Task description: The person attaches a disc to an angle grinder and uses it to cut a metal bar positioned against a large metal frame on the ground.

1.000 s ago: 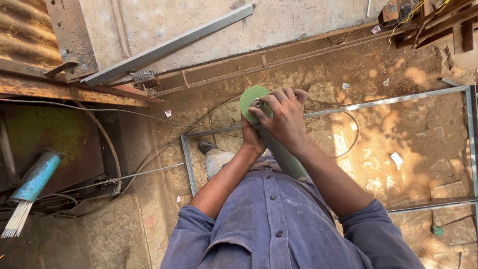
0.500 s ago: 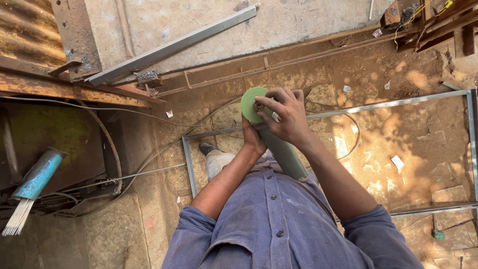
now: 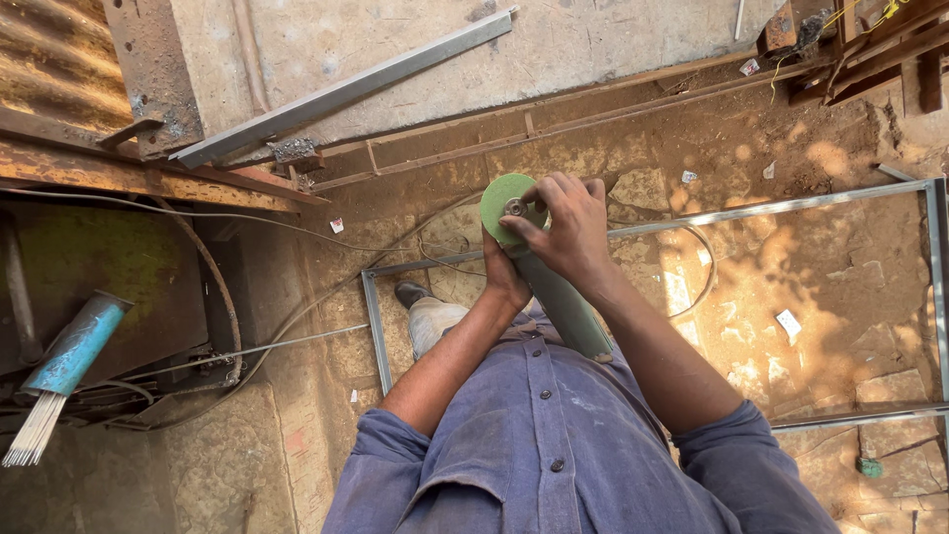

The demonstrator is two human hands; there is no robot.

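Note:
I hold a green angle grinder [image 3: 563, 307] upright in front of my chest, its green disc [image 3: 499, 198] facing up. My left hand [image 3: 502, 277] grips the grinder's body just below the head. My right hand [image 3: 563, 227] rests over the head, fingers pinching at the centre nut of the disc. A grey cable runs from the grinder down to the ground.
A rectangular grey metal frame [image 3: 374, 326] lies on the reddish dirt ground below me. A long metal angle bar [image 3: 346, 89] leans by the concrete wall. At left, a blue box of welding rods [image 3: 69, 351] sits near a dark machine and cables.
My right hand has shifted slightly on the disc's centre, fingers turning at the nut. The grinder stays in place.

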